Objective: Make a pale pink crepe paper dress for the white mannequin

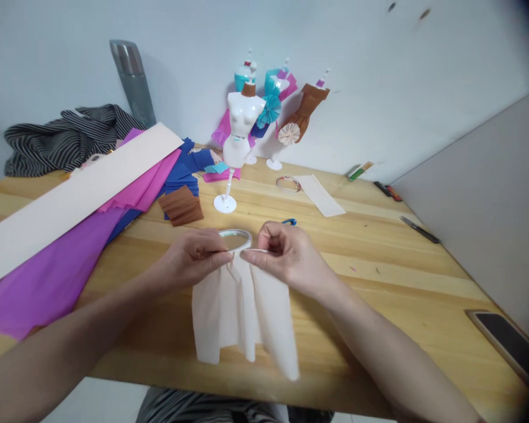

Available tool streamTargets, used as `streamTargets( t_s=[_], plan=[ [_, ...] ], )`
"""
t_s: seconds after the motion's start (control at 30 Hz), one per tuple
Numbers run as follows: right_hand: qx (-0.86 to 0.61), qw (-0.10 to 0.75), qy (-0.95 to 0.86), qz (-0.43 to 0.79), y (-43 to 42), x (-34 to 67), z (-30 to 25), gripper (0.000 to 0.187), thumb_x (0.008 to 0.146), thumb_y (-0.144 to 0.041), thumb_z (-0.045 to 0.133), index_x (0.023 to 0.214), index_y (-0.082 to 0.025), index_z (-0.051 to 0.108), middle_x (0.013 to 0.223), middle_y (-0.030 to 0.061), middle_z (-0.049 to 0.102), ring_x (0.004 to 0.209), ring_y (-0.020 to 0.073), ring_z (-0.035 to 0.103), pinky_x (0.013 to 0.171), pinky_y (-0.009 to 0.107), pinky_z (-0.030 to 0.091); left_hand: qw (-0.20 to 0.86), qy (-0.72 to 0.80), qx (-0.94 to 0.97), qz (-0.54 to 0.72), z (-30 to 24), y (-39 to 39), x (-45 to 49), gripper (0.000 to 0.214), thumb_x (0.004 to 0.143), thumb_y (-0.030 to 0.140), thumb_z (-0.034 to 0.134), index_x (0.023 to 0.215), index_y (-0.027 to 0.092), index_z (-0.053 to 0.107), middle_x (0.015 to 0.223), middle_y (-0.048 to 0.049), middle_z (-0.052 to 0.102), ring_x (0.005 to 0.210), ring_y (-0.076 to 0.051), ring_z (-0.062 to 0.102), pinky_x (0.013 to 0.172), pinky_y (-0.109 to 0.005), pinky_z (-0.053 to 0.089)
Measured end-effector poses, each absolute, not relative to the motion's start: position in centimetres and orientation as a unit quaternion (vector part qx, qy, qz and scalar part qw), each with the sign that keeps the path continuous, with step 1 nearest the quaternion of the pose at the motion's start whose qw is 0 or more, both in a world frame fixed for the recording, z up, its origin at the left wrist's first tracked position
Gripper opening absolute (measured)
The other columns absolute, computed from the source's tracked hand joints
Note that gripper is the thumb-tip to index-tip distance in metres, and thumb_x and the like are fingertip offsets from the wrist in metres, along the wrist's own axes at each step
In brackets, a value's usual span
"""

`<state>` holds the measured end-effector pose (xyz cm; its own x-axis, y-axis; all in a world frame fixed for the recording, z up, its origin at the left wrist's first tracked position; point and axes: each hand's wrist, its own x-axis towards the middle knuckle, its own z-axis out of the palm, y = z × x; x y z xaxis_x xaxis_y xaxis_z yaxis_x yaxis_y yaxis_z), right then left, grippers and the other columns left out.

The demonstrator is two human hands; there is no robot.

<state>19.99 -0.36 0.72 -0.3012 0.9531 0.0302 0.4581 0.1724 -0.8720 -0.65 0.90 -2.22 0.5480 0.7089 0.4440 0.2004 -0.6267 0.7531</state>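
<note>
A piece of cream crepe paper (247, 305) hangs in loose pleats over the front of the table, its top edge gathered between my two hands. My left hand (205, 255) pinches that edge on the left, thumb pressed to the fingers. Close beside it, my right hand (286, 252) pinches the same edge on the right. Just behind the fingers lies a roll of tape (247, 235), partly covered by my hands. A bare white mini mannequin (242, 120) with a brown neck band stands upright beyond them.
Dressed mini mannequins (306, 108) stand against the wall. To the left are a long cream strip (83, 194), purple paper (57, 282), brown folded paper (183, 205) and a bottle (136, 88). On the right lie a cream strip (321, 195), a knife (419, 229) and a phone (506, 341).
</note>
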Motion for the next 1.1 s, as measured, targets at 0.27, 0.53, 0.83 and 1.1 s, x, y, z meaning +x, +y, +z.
streamTargets(
  t_s=[0.27, 0.53, 0.83, 1.1],
  plan=[
    [-0.501, 0.227, -0.715, 0.432, 0.23, 21.08, 1.45, 0.023, 0.074, -0.031, 0.062, 0.06, -0.016, 0.053, 0.053, -0.0045, 0.042, 0.049, 0.0076, 0.036, 0.045, 0.021, 0.027, 0.361, 0.295, 0.805, 0.367, -2.32, 1.12, -1.04, 0.033, 0.09, 0.03, 0.054, 0.061, 0.013, 0.058, 0.058, 0.001, 0.051, 0.057, -0.011, 0.047, 0.053, -0.024, 0.037],
    [-0.458, 0.251, -0.741, 0.422, -0.37, 20.43, 1.28, 0.014, 0.076, -0.025, 0.059, 0.065, -0.015, 0.061, 0.056, -0.0024, 0.051, 0.051, 0.0088, 0.041, 0.049, 0.022, 0.032, 0.361, 0.29, 0.814, 0.351, -2.66, 1.12, -1.03, 0.033, 0.091, 0.03, 0.054, 0.062, 0.013, 0.058, 0.06, 0.0001, 0.053, 0.059, -0.012, 0.05, 0.056, -0.025, 0.038],
    [-0.463, 0.265, -0.732, 0.424, -0.12, 20.55, 1.09, 0.013, 0.074, -0.026, 0.061, 0.066, -0.016, 0.059, 0.055, -0.0033, 0.048, 0.05, 0.0084, 0.039, 0.048, 0.022, 0.03, 0.359, 0.264, 0.821, 0.357, -2.45, 1.13, -0.92, 0.032, 0.091, 0.028, 0.053, 0.062, 0.014, 0.057, 0.057, 0.0007, 0.05, 0.058, -0.012, 0.049, 0.056, -0.025, 0.037],
    [-0.487, 0.271, -0.708, 0.434, -0.04, 20.31, 1.01, 0.017, 0.071, -0.027, 0.063, 0.063, -0.017, 0.051, 0.052, -0.0059, 0.043, 0.046, 0.0062, 0.033, 0.045, 0.021, 0.026, 0.354, 0.254, 0.82, 0.37, -2.33, 1.06, -0.88, 0.03, 0.091, 0.028, 0.055, 0.064, 0.015, 0.058, 0.057, 0.0, 0.053, 0.06, -0.013, 0.052, 0.057, -0.026, 0.04]
  ],
)
